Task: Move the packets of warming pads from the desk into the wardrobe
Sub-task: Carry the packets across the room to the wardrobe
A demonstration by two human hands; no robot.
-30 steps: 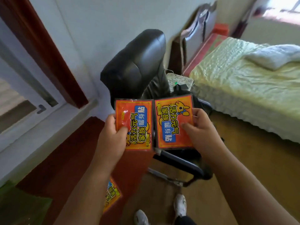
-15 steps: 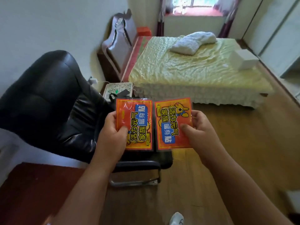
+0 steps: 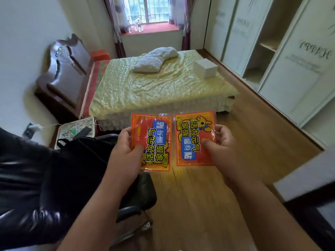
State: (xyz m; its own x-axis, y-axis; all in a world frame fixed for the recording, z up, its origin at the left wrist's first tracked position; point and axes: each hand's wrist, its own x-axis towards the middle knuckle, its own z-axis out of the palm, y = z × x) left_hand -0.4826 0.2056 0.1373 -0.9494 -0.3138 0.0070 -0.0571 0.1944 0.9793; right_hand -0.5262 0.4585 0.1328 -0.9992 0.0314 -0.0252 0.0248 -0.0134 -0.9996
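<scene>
Each hand pinched one flat, glossy orange-red plastic packet of warming pads, left hand (image 3: pixel 125 151) on the left packet (image 3: pixel 151 142), right hand (image 3: pixel 222 142) on the right packet (image 3: pixel 194 138), held side by side at chest height above the wooden floor (image 3: pixel 190 205), thumbs clamped on the outer edges; they looked light, floppy and slippery, best gripped there.

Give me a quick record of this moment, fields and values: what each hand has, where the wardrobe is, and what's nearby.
left hand: grips left packet
right hand: grips right packet
packets: side by side, held up over the floor
wardrobe: ahead on the right, shelves showing
bed: straight ahead
black chair: on the left
</scene>
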